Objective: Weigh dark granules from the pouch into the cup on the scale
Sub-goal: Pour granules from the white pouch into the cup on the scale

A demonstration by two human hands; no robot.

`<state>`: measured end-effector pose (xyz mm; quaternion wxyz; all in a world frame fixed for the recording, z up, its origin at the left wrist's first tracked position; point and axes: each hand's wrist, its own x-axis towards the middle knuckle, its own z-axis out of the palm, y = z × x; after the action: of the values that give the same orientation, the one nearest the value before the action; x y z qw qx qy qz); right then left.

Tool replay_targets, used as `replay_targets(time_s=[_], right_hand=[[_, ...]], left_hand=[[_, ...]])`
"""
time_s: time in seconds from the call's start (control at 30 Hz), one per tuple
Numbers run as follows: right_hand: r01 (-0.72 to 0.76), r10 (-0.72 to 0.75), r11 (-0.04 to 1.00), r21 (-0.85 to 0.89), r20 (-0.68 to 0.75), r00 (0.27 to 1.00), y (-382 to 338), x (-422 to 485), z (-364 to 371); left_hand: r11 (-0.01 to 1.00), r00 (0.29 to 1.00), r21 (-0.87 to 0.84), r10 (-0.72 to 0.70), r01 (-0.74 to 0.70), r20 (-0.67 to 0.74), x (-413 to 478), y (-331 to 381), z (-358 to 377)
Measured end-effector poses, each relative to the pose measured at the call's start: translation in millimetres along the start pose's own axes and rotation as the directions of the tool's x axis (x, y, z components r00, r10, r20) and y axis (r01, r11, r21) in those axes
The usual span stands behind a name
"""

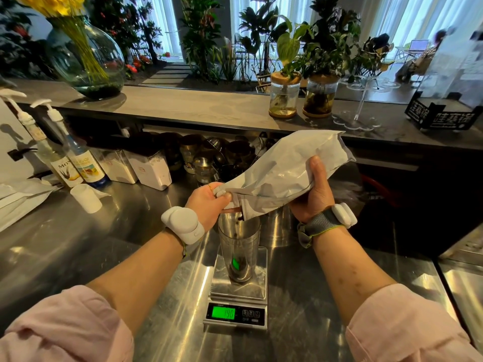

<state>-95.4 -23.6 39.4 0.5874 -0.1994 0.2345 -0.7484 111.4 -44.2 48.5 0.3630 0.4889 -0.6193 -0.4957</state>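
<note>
You hold the pouch point(282, 168) tipped over the cup point(239, 246), its open mouth pointing down just above the cup's rim and its closed end raised up to the right. Your left hand point(209, 202) pinches the pouch at the mouth, fingers closed on the crumpled edge, while your right hand point(315, 192) grips the pouch from underneath, thumb pressed up against its side. A few dark granules point(238, 219) are dropping from the mouth into the cup, and a dark heap already sits at the cup's bottom. The cup stands upright on the platform of the scale point(237, 291), which rests on the steel counter point(78, 244) right in front of you. The scale's green display point(223, 313) is lit and appears to read 190. Both your wrists carry white band-mounted devices, and your pink sleeves are pushed up. Off to the left on the counter stand two pump bottles point(70, 158) and a small white cup point(86, 198), well apart from the scale.
</note>
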Motion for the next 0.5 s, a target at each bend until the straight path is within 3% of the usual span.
replay_targets(time_s=[0.5], right_hand=[[0.021, -0.021, 0.999, -0.031, -0.013, 1.0, 1.5, -0.5, 2.9]], left_hand=[[0.999, 0.999, 0.001, 0.048, -0.048, 0.012, 0.1, 0.9, -1.0]])
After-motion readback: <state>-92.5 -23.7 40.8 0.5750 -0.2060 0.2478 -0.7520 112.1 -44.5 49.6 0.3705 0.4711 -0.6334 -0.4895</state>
